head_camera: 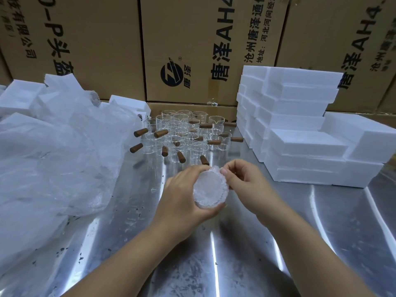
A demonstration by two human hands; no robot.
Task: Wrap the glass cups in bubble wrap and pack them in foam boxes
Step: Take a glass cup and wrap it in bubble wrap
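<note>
left hand (184, 196) holds the wrapped cup (208, 190) | right hand (242, 179) pinches wrap edge | risk: a loose pinch could let the wrap open and cup slip onto the metal table (214, 264)

- The cup inside the wrapped bundle (207, 186) is fully covered; neither glass nor handle shows.
- The plastic heap (53, 159) on the left runs off the edge and half buries foam pieces (23, 93).
- The far cartons (192, 50) lose their print at the top edge.
- The clustered glass cups (184, 133) overlap too much to count.
</note>
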